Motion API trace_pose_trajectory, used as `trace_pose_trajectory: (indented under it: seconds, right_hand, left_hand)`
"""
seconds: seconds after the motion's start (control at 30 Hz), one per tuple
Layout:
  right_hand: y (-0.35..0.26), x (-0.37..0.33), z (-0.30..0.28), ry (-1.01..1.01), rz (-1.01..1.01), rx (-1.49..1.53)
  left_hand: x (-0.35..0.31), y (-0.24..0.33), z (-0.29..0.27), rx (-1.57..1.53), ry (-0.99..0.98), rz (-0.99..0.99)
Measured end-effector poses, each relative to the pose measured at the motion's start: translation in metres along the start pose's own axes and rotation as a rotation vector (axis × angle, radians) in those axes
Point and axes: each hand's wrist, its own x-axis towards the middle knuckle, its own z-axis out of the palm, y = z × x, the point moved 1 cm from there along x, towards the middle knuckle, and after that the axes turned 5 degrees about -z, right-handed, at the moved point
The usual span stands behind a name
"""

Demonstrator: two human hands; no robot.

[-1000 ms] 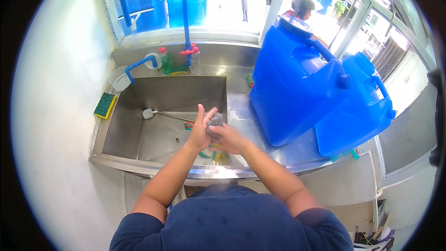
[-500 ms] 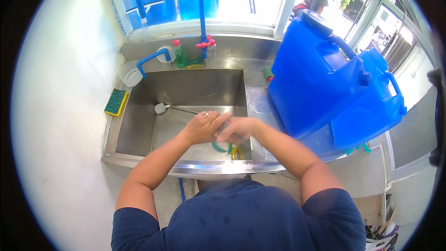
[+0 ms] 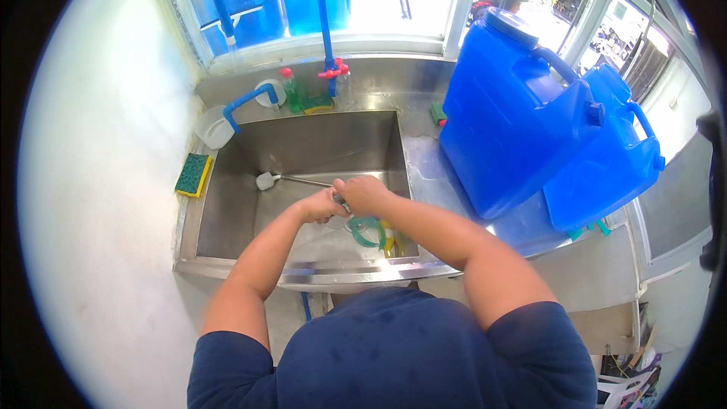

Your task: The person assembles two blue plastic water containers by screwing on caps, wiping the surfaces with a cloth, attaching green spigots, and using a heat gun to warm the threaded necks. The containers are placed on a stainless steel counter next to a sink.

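Note:
My left hand (image 3: 319,204) and my right hand (image 3: 366,194) meet over the front right of the steel sink (image 3: 227,212). Both are curled around a small grey object (image 3: 338,201) pressed between them, and most of it is hidden by my fingers. A long brush (image 3: 266,180) with a white head and a thin metal handle lies in the basin, its handle end reaching my hands. Under my hands, on the basin floor, lie a teal ring-shaped thing (image 3: 366,232) and a yellow item (image 3: 387,239).
Two big blue water jugs (image 3: 515,129) (image 3: 606,163) stand on the counter right of the sink. A blue tap pipe (image 3: 246,98), a green bottle with a red cap (image 3: 291,91), a white bowl (image 3: 214,129) and a green-yellow sponge (image 3: 193,174) are on the left and back edges.
My left hand was spread flat against the grey object; now it is curled around it beside my right hand. Both hands sit slightly nearer the sink's front.

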Motion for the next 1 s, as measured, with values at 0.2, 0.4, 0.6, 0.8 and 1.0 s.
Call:
trace_pose_trajectory:
  seconds: [0.2,0.4,0.6,0.8,1.0]
  right_hand:
    - [0.008,0.002,0.000,0.283,0.344,0.750]
    - [-0.013,-0.005,0.011,0.458,0.563,1.465]
    - [-0.020,-0.021,-0.012,0.224,0.522,1.137]
    - [-0.013,-0.028,-0.039,-0.304,0.561,1.290]
    - [-0.006,-0.045,-0.066,-0.540,0.473,1.535]
  left_hand:
    - [-0.017,-0.008,0.034,-0.424,-0.046,0.457]
    - [-0.020,0.009,0.069,-1.346,0.108,0.520]
    - [-0.002,0.011,0.047,-1.003,0.334,0.581]
    - [-0.035,0.022,0.048,-0.033,0.349,0.595]
    - [-0.086,0.016,0.047,0.747,0.601,1.297]
